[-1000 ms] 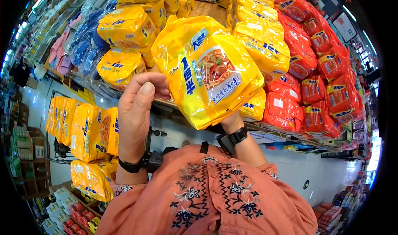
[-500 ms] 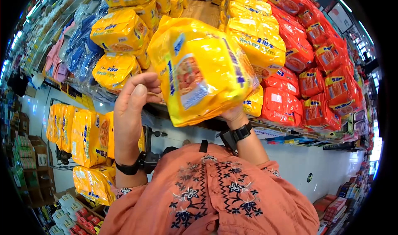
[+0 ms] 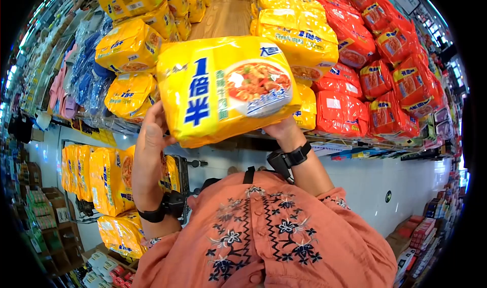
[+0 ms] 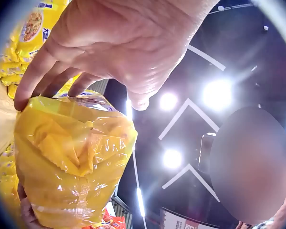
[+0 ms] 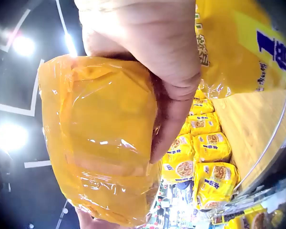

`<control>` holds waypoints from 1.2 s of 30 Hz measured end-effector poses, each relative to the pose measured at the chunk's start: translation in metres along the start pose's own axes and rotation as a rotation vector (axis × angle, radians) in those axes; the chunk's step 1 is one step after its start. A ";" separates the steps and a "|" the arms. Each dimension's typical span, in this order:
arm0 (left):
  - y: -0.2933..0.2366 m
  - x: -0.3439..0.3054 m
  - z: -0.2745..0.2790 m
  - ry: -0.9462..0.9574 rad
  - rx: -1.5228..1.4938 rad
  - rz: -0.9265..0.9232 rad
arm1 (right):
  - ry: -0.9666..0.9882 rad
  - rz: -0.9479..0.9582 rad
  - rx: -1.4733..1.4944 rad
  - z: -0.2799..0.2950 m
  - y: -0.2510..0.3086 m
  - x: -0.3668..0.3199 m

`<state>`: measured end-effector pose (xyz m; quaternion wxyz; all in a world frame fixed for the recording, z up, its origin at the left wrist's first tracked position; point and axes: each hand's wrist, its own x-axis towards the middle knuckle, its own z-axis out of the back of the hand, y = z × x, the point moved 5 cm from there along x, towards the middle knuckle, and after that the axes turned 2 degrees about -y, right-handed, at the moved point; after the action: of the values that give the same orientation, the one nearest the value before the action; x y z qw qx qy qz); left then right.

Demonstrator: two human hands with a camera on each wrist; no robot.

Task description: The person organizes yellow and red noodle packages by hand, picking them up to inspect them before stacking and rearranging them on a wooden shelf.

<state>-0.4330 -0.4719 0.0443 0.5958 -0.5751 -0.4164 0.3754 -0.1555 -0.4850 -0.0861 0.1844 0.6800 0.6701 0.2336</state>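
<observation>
A yellow multipack of instant noodles is held up in front of the body, its printed noodle-bowl side toward the head camera. My right hand grips it at the lower right; in the right wrist view, bent fingers wrap around its side. My left hand is at the left end. The left wrist view shows its fingers reaching along the pack's edge, fingertips at the wrapper, while the thumb stands apart from the wrapper. Part of each hand is hidden behind the pack in the head view.
Yellow noodle packs and red ones are stacked on a wooden display table. More yellow packs sit at lower left by a cart. Blue plastic-wrapped goods lie at far left.
The pack has turned in the right hand and come level, its printed side now facing the head camera. The left hand has moved from beside the pack to its left end.
</observation>
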 end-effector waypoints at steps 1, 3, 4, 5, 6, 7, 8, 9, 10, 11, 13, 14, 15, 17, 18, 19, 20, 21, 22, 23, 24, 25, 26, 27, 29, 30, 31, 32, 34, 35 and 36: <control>0.008 0.002 0.005 0.011 -0.067 0.005 | 0.037 0.011 0.001 -0.001 0.001 -0.001; 0.018 0.004 0.010 0.008 -0.183 0.031 | 0.095 0.015 -0.030 -0.007 0.003 -0.003; 0.020 0.005 0.013 -0.005 -0.231 0.049 | 0.077 0.008 -0.110 -0.017 0.008 -0.004; 0.025 0.006 0.013 -0.016 -0.280 0.067 | 0.058 0.003 -0.191 -0.026 0.013 -0.003; 0.035 0.008 0.015 -0.117 -0.324 0.103 | 0.040 0.015 -0.324 -0.036 0.015 0.000; 0.050 0.005 0.027 -0.125 -0.291 0.223 | 0.003 -0.083 -0.264 -0.048 0.018 0.001; 0.059 0.004 0.035 -0.085 -0.254 0.297 | -0.040 -0.161 -0.215 -0.057 0.023 0.003; 0.075 0.004 0.038 -0.145 -0.317 0.265 | -0.028 -0.062 -0.351 -0.046 0.023 0.008; 0.070 0.013 0.022 -0.148 -0.422 0.249 | -0.020 -0.064 -0.453 -0.047 0.025 0.013; 0.087 0.016 0.037 -0.047 -0.379 0.234 | -0.012 -0.064 -0.555 -0.047 0.028 0.017; 0.079 0.026 0.020 -0.032 -0.489 0.255 | -0.046 0.089 -0.817 -0.047 0.035 0.027; 0.084 0.024 0.020 -0.201 -0.544 0.330 | -0.057 0.068 -0.760 -0.057 0.033 0.027; 0.090 0.032 0.019 -0.134 -0.504 0.267 | 0.024 0.117 -0.729 -0.046 0.026 0.036; 0.067 0.054 -0.016 -0.055 -0.408 0.264 | -0.030 0.118 -0.795 -0.077 0.057 0.020; 0.053 0.050 -0.022 -0.058 -0.350 0.256 | -0.053 0.139 -0.815 -0.076 0.061 0.018; 0.041 0.047 -0.028 -0.061 -0.290 0.247 | -0.077 0.160 -0.832 -0.076 0.066 0.016; 0.034 0.048 -0.031 -0.067 -0.226 0.242 | -0.070 0.177 -0.821 -0.080 0.070 0.013; 0.034 0.052 -0.033 -0.035 -0.244 0.264 | -0.062 0.195 -0.814 -0.088 0.076 0.011; 0.036 0.055 -0.035 -0.004 -0.264 0.286 | -0.052 0.212 -0.809 -0.091 0.082 0.007; 0.038 0.056 -0.036 0.020 -0.284 0.306 | -0.066 0.227 -0.833 -0.091 0.086 0.002; 0.038 0.057 -0.037 0.012 -0.316 0.261 | -0.061 0.241 -0.864 -0.091 0.089 0.001; 0.037 0.060 -0.040 -0.001 -0.343 0.270 | -0.044 0.253 -0.893 -0.091 0.087 0.006; 0.037 0.062 -0.041 -0.019 -0.371 0.278 | -0.097 0.247 -0.942 -0.073 0.078 0.015; 0.038 0.062 -0.043 -0.031 -0.394 0.295 | -0.072 0.250 -0.950 -0.080 0.082 0.019; 0.040 0.063 -0.045 -0.050 -0.421 0.326 | -0.052 0.254 -0.947 -0.091 0.087 0.008; 0.040 0.067 -0.047 -0.047 -0.424 0.327 | -0.034 0.191 -0.950 -0.100 0.092 0.005; 0.041 0.069 -0.050 -0.047 -0.425 0.326 | -0.016 0.221 -0.989 -0.106 0.092 0.004; 0.040 0.073 -0.056 -0.038 -0.418 0.328 | -0.012 0.254 -1.029 -0.110 0.093 0.004; 0.042 0.077 -0.062 -0.024 -0.417 0.329 | 0.019 0.246 -1.039 -0.125 0.097 0.001; 0.043 0.079 -0.064 -0.015 -0.421 0.331 | -0.001 0.240 -1.042 -0.130 0.099 -0.002; 0.046 0.080 -0.065 -0.012 -0.433 0.333 | -0.004 0.229 -1.040 -0.136 0.098 -0.004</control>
<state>-0.3420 -0.4194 0.0042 0.3867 -0.7474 -0.3899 0.3739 -0.1511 -0.5008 0.0805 0.4717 0.5680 0.3872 0.5523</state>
